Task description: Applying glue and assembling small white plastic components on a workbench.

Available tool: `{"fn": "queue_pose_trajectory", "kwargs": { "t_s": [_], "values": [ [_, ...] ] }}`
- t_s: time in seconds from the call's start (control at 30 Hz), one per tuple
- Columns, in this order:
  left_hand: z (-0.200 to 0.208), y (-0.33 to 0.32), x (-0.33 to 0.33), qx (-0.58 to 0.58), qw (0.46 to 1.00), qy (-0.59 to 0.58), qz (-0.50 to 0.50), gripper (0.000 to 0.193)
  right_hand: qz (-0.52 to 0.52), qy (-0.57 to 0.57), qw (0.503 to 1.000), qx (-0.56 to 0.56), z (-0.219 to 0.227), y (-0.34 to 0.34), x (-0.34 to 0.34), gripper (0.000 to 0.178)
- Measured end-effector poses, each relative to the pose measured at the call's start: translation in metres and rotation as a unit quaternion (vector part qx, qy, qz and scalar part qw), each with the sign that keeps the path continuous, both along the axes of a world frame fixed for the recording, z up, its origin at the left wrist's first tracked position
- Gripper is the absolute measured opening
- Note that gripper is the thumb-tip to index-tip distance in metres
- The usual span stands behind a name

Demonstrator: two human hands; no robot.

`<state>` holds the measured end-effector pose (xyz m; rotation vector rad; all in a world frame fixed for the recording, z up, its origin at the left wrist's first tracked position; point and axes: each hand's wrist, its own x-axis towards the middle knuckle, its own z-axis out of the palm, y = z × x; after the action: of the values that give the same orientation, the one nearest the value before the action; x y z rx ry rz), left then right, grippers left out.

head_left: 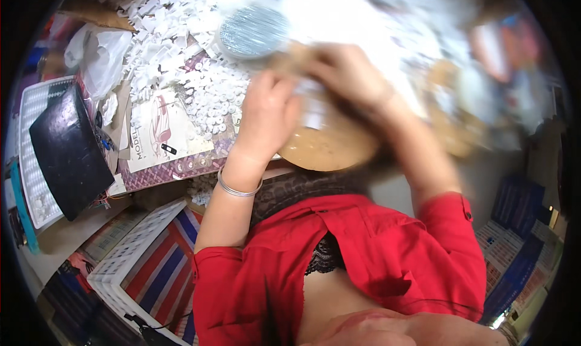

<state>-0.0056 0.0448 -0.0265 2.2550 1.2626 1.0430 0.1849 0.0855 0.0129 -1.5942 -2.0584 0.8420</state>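
My left hand (269,113) is over the left side of a round, shiny brown board (330,143), its fingers curled toward the far edge. What those fingers hold cannot be made out. My right hand (348,70) is bent close beside it and smeared by motion, so its fingers are unclear. A blurred tan patch lies between the two hands. On the board, below the hands, is a small white piece (313,113). Just beyond my hands stands a round tub (254,31) of fine, shiny grey-blue strands or pins.
Small white pieces (163,28) are heaped at the far left, with white ring-like parts (212,98) nearer. A printed sheet (163,128) bears a small black object (169,148). A black curved panel (69,152) leans on a white basket (45,122). Blurred bags lie right.
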Motion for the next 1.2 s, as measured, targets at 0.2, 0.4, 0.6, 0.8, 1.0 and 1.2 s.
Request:
{"fn": "queue_pose_trajectory", "kwargs": {
  "t_s": [0.2,0.4,0.6,0.8,1.0,1.2],
  "values": [
    [0.018,-0.036,0.011,-0.062,0.997,0.044,-0.007,0.03,0.052,-0.116,0.965,0.23,-0.04,0.036,-0.02,0.02],
    [0.007,-0.036,0.015,-0.04,0.998,0.028,-0.027,0.029,-0.054,0.042,0.996,-0.054,0.011,-0.028,0.016,0.022],
    [0.009,-0.032,0.017,-0.048,0.997,0.022,-0.052,0.03,-0.1,0.132,0.955,-0.246,0.003,-0.067,0.026,0.026],
    [0.015,-0.032,0.015,-0.049,0.996,0.056,-0.054,0.031,-0.063,0.04,0.972,-0.224,0.0,-0.057,0.027,0.028],
    [0.015,-0.021,0.005,-0.011,0.998,0.044,0.046,0.025,-0.227,-0.083,0.947,0.214,-0.022,-0.061,0.098,0.014],
    [0.015,-0.002,0.016,-0.074,0.996,0.048,-0.004,0.024,-0.225,-0.185,0.946,0.14,-0.031,-0.046,0.142,0.015]
  ]
}}
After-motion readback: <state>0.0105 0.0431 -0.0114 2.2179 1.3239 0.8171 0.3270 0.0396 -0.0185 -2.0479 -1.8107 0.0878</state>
